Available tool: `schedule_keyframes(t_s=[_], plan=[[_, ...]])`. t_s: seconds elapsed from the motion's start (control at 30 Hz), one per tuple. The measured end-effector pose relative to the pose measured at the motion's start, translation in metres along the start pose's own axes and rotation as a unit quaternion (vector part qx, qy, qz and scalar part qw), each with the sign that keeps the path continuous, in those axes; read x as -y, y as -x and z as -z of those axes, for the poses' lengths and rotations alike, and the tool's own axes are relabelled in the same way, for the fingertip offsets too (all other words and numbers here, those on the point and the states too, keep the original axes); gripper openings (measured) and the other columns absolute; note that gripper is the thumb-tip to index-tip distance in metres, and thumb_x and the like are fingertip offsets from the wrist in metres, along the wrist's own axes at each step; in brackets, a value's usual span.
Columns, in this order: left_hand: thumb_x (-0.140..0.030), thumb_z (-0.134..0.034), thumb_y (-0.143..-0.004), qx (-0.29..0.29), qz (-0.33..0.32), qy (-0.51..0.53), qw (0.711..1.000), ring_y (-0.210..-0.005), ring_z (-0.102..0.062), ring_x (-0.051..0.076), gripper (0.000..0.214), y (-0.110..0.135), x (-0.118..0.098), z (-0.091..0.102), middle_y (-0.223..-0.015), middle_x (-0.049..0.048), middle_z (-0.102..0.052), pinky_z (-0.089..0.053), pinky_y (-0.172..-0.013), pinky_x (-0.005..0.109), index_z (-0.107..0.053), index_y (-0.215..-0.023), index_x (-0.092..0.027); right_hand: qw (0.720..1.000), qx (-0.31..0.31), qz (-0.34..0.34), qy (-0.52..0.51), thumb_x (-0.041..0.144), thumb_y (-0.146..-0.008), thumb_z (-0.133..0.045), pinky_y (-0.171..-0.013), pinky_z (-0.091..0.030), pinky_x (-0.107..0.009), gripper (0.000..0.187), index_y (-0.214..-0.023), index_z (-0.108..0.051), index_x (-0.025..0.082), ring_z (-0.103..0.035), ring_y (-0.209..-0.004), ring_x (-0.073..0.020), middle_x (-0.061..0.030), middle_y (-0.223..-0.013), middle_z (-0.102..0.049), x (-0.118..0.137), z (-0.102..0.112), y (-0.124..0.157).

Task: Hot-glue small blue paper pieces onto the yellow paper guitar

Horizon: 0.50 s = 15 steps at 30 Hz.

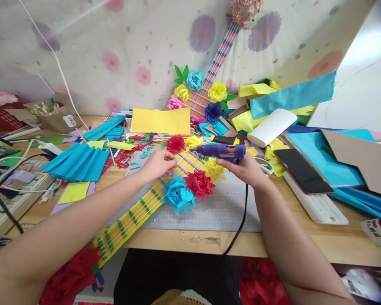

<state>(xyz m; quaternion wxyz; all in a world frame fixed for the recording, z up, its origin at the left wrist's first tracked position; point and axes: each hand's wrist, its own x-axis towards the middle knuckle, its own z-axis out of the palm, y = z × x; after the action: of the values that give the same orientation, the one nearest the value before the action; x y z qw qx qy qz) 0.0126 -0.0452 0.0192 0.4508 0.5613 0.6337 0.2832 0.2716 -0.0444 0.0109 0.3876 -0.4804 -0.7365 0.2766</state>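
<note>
A purple hot glue gun [220, 151] is gripped in my right hand [243, 169], its nozzle pointing left over a yellow paper guitar [142, 207]. My left hand [161, 164] hovers at the guitar's body beside the white strings, its fingers pinched together; what lies between them is too small to tell. Around the guitar body sit a red paper flower [175, 144], a blue paper flower [178, 193], another red flower [199, 184] and yellow flowers [213, 168]. Green strips [133, 217] cross its neck, which slants toward the table's front edge.
Beneath the guitar lies a grey cutting mat [228, 212]. A pink paper guitar [216, 63] leans on the back wall. Blue crepe paper [78, 161], a phone [303, 170] and a white keyboard-like object [316, 203] lie around. The glue gun's black cord [243, 216] hangs over the front edge.
</note>
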Motion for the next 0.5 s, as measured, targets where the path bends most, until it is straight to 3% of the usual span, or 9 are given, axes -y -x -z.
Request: schedule_keyframes(t_s=[0.1, 0.23, 0.5], plan=[[-0.018, -0.060, -0.074, -0.004, -0.022, -0.036, 0.999, -0.049, -0.058, 0.011, 0.012, 0.000, -0.002, 0.000, -0.059, 0.0006, -0.065, -0.042, -0.045, 0.022, -0.060, -0.062, -0.018, 0.997, 0.042, 0.032, 0.050, 0.051, -0.076, -0.064, -0.069, -0.050, -0.031, 0.035, -0.090, -0.071, 0.020, -0.063, -0.075, -0.0196, -0.0038, -0.084, -0.071, 0.002, -0.008, 0.001], [-0.019, -0.060, -0.074, -0.020, -0.031, -0.062, 0.997, -0.053, -0.060, 0.013, 0.014, 0.002, -0.009, -0.001, -0.061, 0.0006, -0.067, -0.044, -0.048, 0.023, -0.062, -0.060, -0.018, 0.995, 0.057, 0.050, 0.069, 0.051, -0.078, -0.063, -0.074, -0.050, -0.031, 0.038, -0.099, -0.072, 0.021, -0.065, -0.082, -0.0210, -0.0042, -0.093, -0.073, 0.001, -0.011, 0.000], [-0.019, -0.062, -0.074, -0.020, -0.035, -0.054, 0.998, -0.047, -0.056, 0.010, 0.014, 0.003, -0.012, -0.004, -0.057, -0.0007, -0.065, -0.041, -0.044, 0.020, -0.062, -0.060, -0.017, 0.992, 0.060, 0.063, 0.091, 0.053, -0.079, -0.061, -0.069, -0.049, -0.030, 0.040, -0.097, -0.073, 0.019, -0.065, -0.077, -0.0211, -0.0051, -0.089, -0.073, 0.003, -0.013, -0.001]])
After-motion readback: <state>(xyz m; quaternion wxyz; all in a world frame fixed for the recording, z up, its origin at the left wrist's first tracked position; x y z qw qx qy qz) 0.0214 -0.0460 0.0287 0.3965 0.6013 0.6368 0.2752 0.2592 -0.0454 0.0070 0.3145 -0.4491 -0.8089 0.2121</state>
